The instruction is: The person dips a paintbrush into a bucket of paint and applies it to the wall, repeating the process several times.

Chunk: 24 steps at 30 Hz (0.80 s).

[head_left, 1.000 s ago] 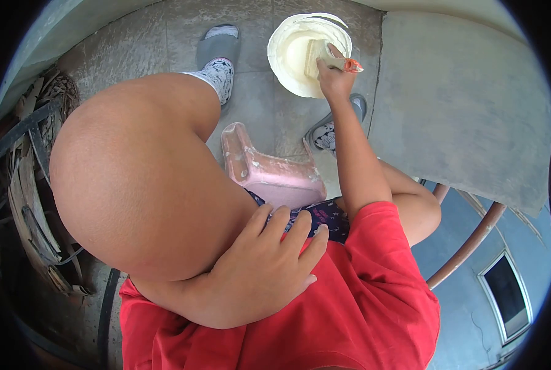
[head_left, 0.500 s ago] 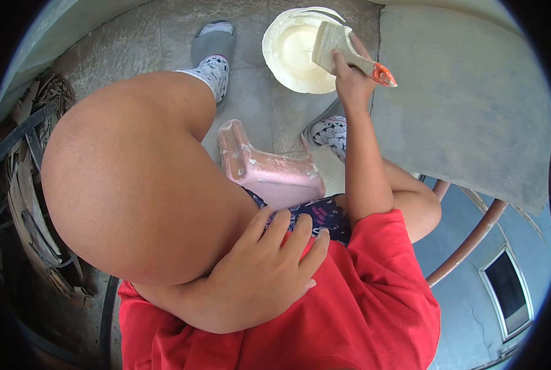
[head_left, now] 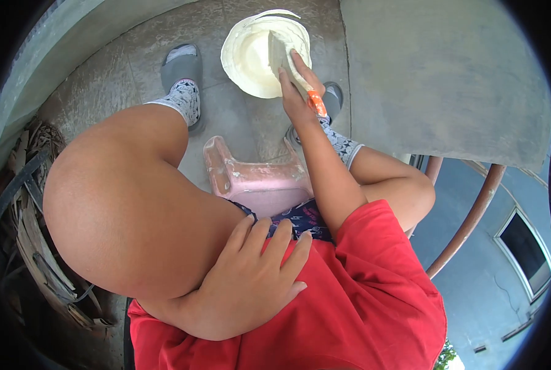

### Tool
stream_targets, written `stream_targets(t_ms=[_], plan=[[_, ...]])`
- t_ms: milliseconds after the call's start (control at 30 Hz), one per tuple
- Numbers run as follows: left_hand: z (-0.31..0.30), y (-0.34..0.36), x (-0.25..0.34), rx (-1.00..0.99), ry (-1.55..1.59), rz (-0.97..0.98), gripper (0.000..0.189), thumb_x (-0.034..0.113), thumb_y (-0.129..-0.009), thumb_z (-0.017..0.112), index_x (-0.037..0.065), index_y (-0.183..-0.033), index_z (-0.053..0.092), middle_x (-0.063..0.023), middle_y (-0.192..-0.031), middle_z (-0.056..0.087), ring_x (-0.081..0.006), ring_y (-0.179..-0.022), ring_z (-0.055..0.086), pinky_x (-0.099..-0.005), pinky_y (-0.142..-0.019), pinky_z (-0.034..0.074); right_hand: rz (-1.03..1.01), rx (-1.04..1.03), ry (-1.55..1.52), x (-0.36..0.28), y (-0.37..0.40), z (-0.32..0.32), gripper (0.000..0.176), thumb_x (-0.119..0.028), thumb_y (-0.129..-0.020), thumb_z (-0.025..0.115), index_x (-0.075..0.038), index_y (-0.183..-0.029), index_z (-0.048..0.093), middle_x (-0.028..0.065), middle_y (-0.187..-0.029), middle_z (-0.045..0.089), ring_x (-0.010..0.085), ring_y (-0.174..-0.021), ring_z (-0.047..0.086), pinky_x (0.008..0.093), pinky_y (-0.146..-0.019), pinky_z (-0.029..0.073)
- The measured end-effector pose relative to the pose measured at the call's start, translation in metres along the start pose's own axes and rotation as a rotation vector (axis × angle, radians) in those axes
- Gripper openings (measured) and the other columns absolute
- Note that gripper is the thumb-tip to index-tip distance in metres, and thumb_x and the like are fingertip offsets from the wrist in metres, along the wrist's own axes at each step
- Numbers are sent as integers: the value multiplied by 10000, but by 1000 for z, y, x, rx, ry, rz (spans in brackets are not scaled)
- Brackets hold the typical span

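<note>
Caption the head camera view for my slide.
Right hand holds a wide orange-handled paintbrush over a round bucket of cream paint; left hand rests on the thigh.

The right hand (head_left: 297,92) has turned the brush (head_left: 280,52). A second ago its bristles lay in the paint, then rose to the bucket's (head_left: 241,58) right rim with the orange handle end pointing right. Now that end points down the frame, along the wrist. The bucket has slid left, toward upper centre.
</note>
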<state>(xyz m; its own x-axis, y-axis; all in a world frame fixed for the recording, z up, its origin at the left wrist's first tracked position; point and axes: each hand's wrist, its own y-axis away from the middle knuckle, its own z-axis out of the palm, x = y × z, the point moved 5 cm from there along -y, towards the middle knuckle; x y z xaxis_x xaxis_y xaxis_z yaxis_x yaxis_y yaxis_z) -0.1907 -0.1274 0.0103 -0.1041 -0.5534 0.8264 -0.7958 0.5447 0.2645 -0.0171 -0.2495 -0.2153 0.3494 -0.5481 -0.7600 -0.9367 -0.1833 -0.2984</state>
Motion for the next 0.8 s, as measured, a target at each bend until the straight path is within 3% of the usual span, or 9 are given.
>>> stream_targets(t_ms=[67,233,333,400,467,500,533,767,800], plan=[[-1,-2,5,-7,-4,18,604,385,-761,705,22,-1222,560,-208,-1201,531,-370,-1118,491,-490,-989,392,98,-183,-22,13,3,7,415,-27,-760,706,-34,-1173,657,207,-870,684,292,-794,688,338,-740,522],[2,-6,5,-35,-50,10,608,394,-766,700,24,-1227,557,-212,-1199,531,-371,-1119,489,-493,-995,385,-45,28,-11,-12,-5,-8,394,-25,-760,709,-26,-1152,667,200,-851,681,287,-758,687,331,-716,528],[4,-7,8,-38,-24,16,608,395,-772,695,25,-1233,553,-213,-1196,531,-367,-1116,489,-494,-1002,375,22,-72,-24,18,4,5,398,-16,-757,708,-32,-1153,667,193,-841,680,279,-752,686,331,-702,531],[3,-8,8,-11,-25,20,612,394,-776,693,25,-1241,548,-212,-1189,532,-363,-1115,489,-492,-1006,370,-41,-72,9,-6,-7,-4,389,-20,-764,707,-30,-1151,666,192,-842,682,286,-767,688,336,-712,532],[4,-9,4,-18,-40,-2,613,395,-776,692,25,-1242,547,-211,-1188,531,-362,-1112,490,-492,-1004,372,-54,66,52,-16,-6,-14,389,-29,-766,710,-29,-1153,663,191,-855,687,288,-772,687,338,-712,532],[6,-8,5,-30,-51,-2,614,396,-777,691,25,-1244,546,-210,-1186,531,-361,-1110,491,-491,-1002,374,-53,-85,57,-3,-5,-7,401,-42,-768,712,-31,-1165,659,191,-880,691,296,-798,691,334,-727,533],[6,-7,8,-39,-47,-3,614,396,-777,691,25,-1244,546,-210,-1186,531,-361,-1110,491,-491,-1002,374,-43,-86,57,4,0,-7,401,-42,-768,712,-31,-1165,659,191,-880,691,296,-798,691,334,-727,533],[1,-9,9,-58,-43,28,606,393,-773,691,31,-1239,554,-207,-1186,534,-361,-1100,498,-488,-992,387,92,41,-12,9,0,-19,420,-70,-782,709,-40,-1197,647,206,-934,693,269,-875,700,325,-759,532],[1,-9,10,-68,-47,35,606,393,-770,693,32,-1238,555,-207,-1191,535,-359,-1102,498,-487,-992,388,272,26,-106,21,2,-19,447,-71,-794,704,-22,-1229,615,201,-974,689,251,-879,697,315,-742,534]])
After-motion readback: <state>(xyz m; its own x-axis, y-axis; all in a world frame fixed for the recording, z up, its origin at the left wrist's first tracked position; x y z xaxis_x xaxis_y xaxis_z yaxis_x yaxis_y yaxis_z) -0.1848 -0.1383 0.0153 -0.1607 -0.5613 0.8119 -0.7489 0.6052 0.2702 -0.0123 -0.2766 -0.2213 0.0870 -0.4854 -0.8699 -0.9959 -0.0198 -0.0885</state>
